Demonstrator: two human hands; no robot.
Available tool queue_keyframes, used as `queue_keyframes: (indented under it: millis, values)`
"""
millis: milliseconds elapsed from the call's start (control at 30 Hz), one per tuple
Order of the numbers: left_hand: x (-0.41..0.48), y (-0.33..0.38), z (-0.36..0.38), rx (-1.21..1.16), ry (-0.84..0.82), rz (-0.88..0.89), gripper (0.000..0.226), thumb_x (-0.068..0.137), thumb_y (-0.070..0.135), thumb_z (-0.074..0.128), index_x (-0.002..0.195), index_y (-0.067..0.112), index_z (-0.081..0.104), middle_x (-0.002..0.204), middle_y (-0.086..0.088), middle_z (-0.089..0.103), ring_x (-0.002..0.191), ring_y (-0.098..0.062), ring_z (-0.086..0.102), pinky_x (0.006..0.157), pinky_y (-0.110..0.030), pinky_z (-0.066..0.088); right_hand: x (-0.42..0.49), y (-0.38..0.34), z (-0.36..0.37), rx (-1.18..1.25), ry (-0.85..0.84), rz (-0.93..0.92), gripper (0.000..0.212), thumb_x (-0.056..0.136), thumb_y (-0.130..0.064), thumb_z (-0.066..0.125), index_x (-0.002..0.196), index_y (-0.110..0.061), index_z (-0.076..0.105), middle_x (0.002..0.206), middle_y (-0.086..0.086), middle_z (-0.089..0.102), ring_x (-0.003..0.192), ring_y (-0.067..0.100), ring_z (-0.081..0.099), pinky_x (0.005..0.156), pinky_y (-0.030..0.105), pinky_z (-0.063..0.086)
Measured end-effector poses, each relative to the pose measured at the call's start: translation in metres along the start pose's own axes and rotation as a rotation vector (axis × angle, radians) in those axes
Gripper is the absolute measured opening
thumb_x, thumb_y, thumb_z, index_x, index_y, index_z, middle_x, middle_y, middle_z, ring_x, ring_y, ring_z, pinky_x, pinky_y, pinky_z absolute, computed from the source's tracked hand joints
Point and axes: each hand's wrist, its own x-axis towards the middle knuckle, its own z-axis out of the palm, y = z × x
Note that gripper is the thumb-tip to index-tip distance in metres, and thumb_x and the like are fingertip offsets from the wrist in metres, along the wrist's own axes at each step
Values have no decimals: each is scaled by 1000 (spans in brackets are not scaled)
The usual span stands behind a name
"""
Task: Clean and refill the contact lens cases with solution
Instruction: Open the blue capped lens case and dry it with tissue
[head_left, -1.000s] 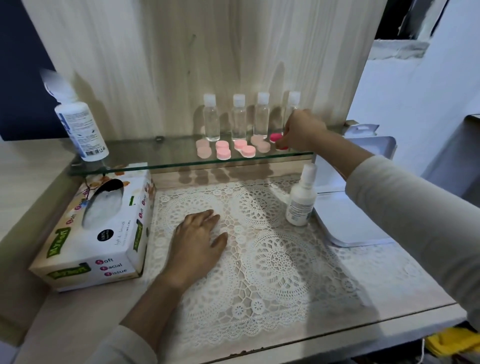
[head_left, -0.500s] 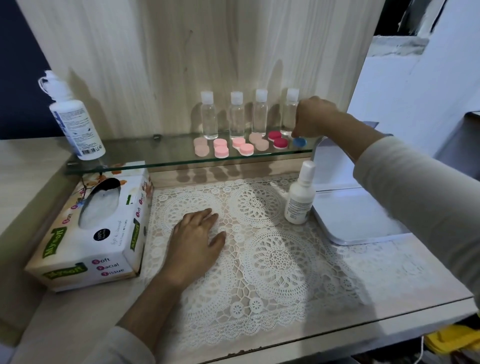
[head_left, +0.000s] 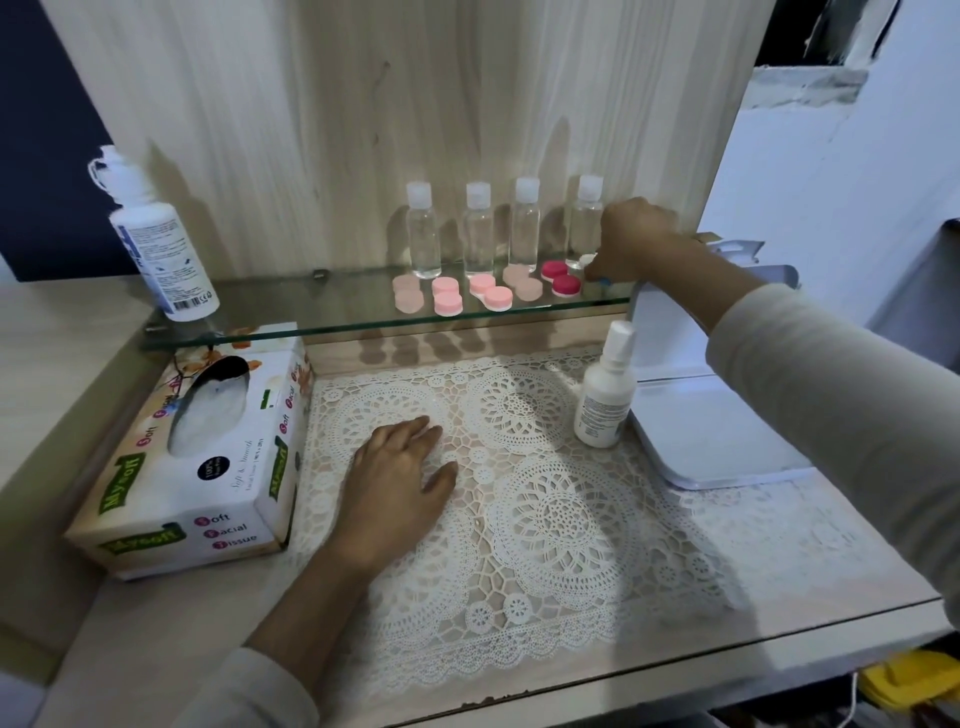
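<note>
Several contact lens cases stand in a row on the glass shelf (head_left: 337, 317): pale pink (head_left: 408, 293), pink (head_left: 447, 297), pink and white (head_left: 491, 292), beige (head_left: 522, 283) and magenta (head_left: 561, 278). At the shelf's right end my right hand (head_left: 631, 236) reaches in, its fingertips pinching a white-and-blue lens case (head_left: 588, 260), which it mostly hides. My left hand (head_left: 397, 473) lies flat on the lace mat (head_left: 545, 509), holding nothing. A large solution bottle (head_left: 161, 249) stands at the shelf's left end.
Several small clear bottles (head_left: 423, 231) line the wooden back wall behind the cases. A white spray bottle (head_left: 605, 389) stands on the mat beside a white device (head_left: 711, 431). A tissue box (head_left: 208, 452) sits at the left.
My right hand has moved right from the magenta case to the shelf's end and lowered its fingertips onto the white-and-blue case. My left hand has stayed put.
</note>
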Motion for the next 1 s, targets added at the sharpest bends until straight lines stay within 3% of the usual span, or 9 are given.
queue_keyframes:
  millis: [133,233,400,533,700,1000]
  values:
    - [0,2,-2,-6,1,-7,52,93,45,42,141,24,36,149,11,28,136,-9,20,114,-33,17,-5,4,-12,116,140,-19,31,78,-27,70,92,-1,62,90,13,55,81,30,52,71,32,38]
    - [0,2,-5,-10,-18,-13,53,93,45,43,141,24,37,149,10,29,136,-10,21,114,-34,18,-14,3,-19,200,154,-68,32,74,-27,74,91,0,66,91,16,64,80,30,58,65,31,43]
    - [3,7,-18,-32,-113,-17,54,92,42,47,140,17,39,149,3,32,136,-15,25,113,-32,21,-54,-4,-24,294,147,-196,23,72,-26,75,86,-8,73,84,12,67,80,25,61,68,31,48]
    - [-11,14,-26,-137,-73,-32,50,91,37,51,135,14,45,142,-2,43,131,-19,35,109,-30,27,-102,-14,-13,338,44,-308,16,75,-21,73,87,-11,73,85,7,70,79,21,61,72,31,50]
    - [-46,26,-33,-251,-21,2,47,89,34,57,132,16,49,135,-1,50,124,-16,44,107,-35,34,-153,-27,16,314,-28,-469,16,78,-22,69,92,-15,73,90,1,71,71,13,53,66,26,44]
    - [-88,37,-30,-320,26,82,43,85,23,65,126,19,56,127,2,57,116,-14,52,103,-32,38,-205,-47,56,405,-162,-593,19,80,-18,66,97,-15,72,95,0,69,72,8,47,68,23,42]
